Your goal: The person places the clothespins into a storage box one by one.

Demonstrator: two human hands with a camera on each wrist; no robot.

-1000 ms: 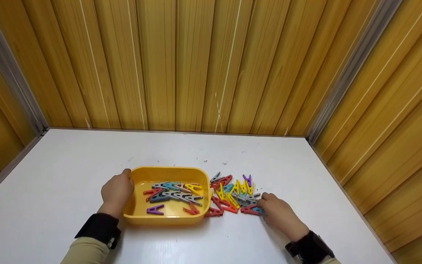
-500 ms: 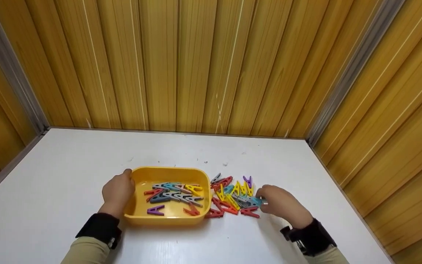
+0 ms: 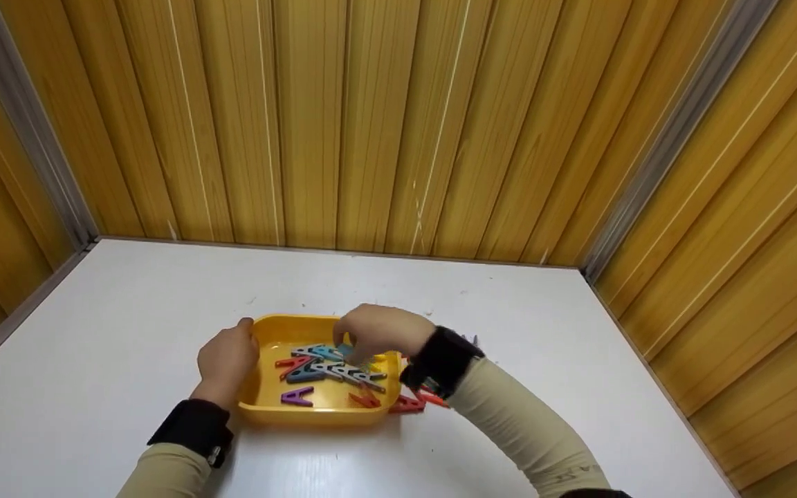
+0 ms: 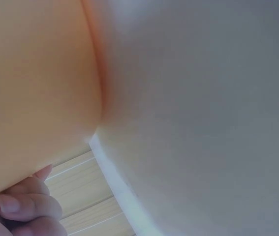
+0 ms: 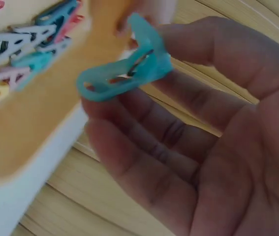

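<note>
A yellow plastic basin (image 3: 315,417) sits on the white table with several coloured clothespins (image 3: 306,373) inside. At its left end my left hand (image 3: 227,360) grips the rim. The left wrist view shows the curled fingers (image 4: 28,201) beneath the basin's wall (image 4: 36,88). My right hand (image 3: 386,330) is over the basin's right part, pinching a teal clothespin (image 5: 124,69) between thumb and fingertips. Grey, red, pink and yellow clothespins (image 5: 14,46) lie below it in the right wrist view.
Just right of the basin, red clothespins (image 3: 407,404) lie on the table (image 3: 288,456); the right wrist and sleeve (image 3: 516,408) hide most of that heap. A purple clothespin (image 3: 473,339) shows behind the wrist. Ribbed wood-look walls (image 3: 343,124) enclose the back and sides.
My right hand has taken the teal clothespin from the right edge of the heap and moved left over the basin. My left hand stays on the rim.
</note>
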